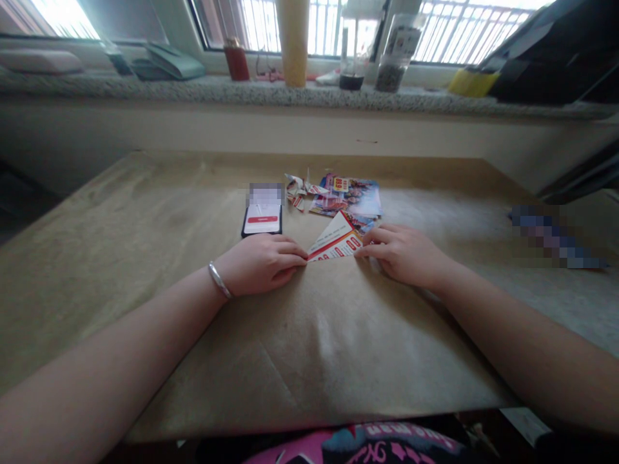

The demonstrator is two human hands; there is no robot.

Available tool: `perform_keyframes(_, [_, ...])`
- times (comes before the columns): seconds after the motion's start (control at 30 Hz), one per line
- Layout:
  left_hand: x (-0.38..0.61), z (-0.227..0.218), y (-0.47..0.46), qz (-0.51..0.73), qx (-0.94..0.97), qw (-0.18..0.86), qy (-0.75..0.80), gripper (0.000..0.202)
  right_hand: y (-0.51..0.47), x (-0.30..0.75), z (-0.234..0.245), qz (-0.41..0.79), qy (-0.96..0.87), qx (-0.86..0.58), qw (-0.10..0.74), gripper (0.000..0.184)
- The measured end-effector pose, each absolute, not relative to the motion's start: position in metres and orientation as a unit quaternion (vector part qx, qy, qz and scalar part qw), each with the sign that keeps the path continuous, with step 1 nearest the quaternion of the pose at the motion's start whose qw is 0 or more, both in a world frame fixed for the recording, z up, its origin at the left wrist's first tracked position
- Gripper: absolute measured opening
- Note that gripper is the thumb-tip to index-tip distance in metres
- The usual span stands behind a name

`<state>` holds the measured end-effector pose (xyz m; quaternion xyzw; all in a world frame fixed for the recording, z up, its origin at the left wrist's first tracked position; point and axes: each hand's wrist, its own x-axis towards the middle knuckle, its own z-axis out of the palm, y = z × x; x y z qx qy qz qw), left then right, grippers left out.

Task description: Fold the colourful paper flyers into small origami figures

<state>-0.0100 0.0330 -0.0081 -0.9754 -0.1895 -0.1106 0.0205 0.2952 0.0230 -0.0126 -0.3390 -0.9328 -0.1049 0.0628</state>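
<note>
A printed sheet of paper (pixel 333 241), white with red and yellow bands, is folded into a triangle on the table between my hands. The fingertips of my left hand (pixel 271 261) pinch its left corner, and a silver bangle circles that wrist. At its right edge, my right hand (pixel 401 251) grips the paper between thumb and fingers. Behind the left hand lies a phone (pixel 262 219) with a lit screen, partly blurred out. Just beyond the paper are a folded paper figure (pixel 297 190) and several colourful printed leaflets (pixel 355 196).
A brown cover spreads over the table (pixel 217 361). Toward the right edge lies a pixelated bluish item (pixel 556 238). On the stone windowsill (pixel 184 90) behind stand a red jar (pixel 236 61), a tall yellowish cylinder (pixel 293 45), a clear container (pixel 396 55) and a dark bag (pixel 551 58).
</note>
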Motion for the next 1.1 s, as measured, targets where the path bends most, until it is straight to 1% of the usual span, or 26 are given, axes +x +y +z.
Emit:
perform_keyframes(0.37, [-0.009,-0.010,0.034,-0.128,-0.975,0.024,-0.179,0.024,0.024,0.307,-0.016,-0.063,-0.926,-0.365,0.077,0.037])
perform_keyframes(0.53, [-0.008,-0.010,0.034,-0.140,-0.973,0.000,-0.184,0.022,0.024,0.310,-0.015,-0.061,-0.919,-0.378,0.089,0.039])
perform_keyframes(0.83, [-0.008,-0.008,0.033,-0.137,-0.971,-0.023,-0.196,0.021,0.025,0.314,-0.013,-0.082,-0.916,-0.387,0.061,0.036])
perform_keyframes(1.1, [-0.010,-0.009,0.034,-0.137,-0.968,-0.044,-0.203,0.020,0.027,0.319,-0.011,-0.070,-0.917,-0.388,0.063,0.035])
